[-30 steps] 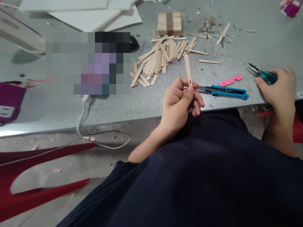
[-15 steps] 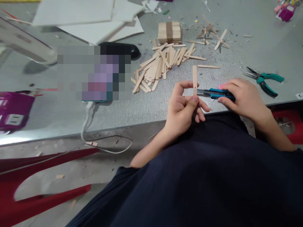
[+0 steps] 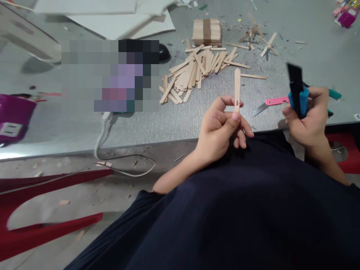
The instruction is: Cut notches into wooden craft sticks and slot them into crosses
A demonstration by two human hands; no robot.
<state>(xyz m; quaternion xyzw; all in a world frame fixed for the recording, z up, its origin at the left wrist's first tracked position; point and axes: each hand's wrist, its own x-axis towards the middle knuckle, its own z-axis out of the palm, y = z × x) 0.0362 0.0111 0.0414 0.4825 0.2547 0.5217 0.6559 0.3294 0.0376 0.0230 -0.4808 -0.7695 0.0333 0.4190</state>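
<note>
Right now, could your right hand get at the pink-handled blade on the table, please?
Probably yes: the pink-handled blade lies uncovered just beside the right hand, though that hand grips a blue cutter.

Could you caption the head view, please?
Left hand pinches a slotted craft stick; right hand holds a blue utility knife.

left hand (image 3: 222, 129): forearm forward, fingers pinched | right hand (image 3: 309, 120): upright, fingers curled tight

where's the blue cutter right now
The blue cutter stands upright in the right hand, at the right of the head view over the edge of the table, just right of the pink knife and in front of the green pliers.
</note>
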